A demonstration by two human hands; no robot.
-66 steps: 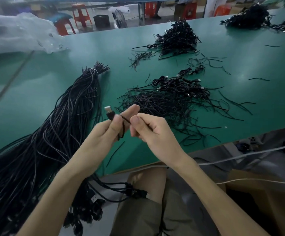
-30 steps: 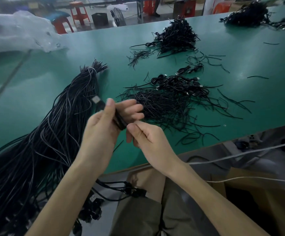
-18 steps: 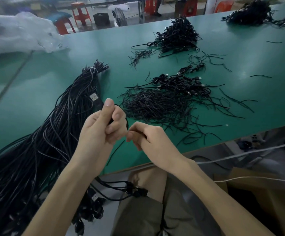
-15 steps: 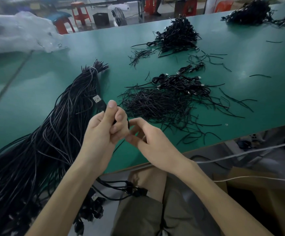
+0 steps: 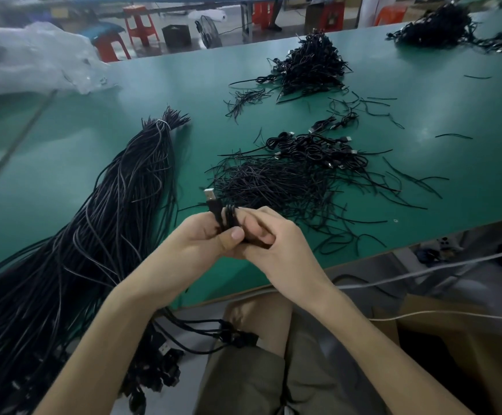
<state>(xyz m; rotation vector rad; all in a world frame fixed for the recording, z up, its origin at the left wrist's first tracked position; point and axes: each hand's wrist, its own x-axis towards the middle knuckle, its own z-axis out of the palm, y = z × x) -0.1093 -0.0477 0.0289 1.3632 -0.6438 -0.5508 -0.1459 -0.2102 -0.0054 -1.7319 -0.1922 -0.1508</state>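
Just below the middle of the head view, the short black USB cable with a silver metal plug (image 5: 215, 206) sits folded into a small coil between both hands, above the near edge of the green worktop (image 5: 64, 163). The left hand (image 5: 197, 244) grips it, with the thumb laid across the strands. The right hand (image 5: 279, 247) curls its fingers (image 5: 273, 223) round the coil's lower right side. The coil's long axis runs up and slightly left in the frame. Its plug end pokes out above the left hand and points toward the long tied bundle of black cables (image 5: 130, 187) at left. The loose heap of thin black ties (image 5: 273, 187) lies straight beyond the right hand. That hand is the nearer one, so fetching a tie looks like its job.
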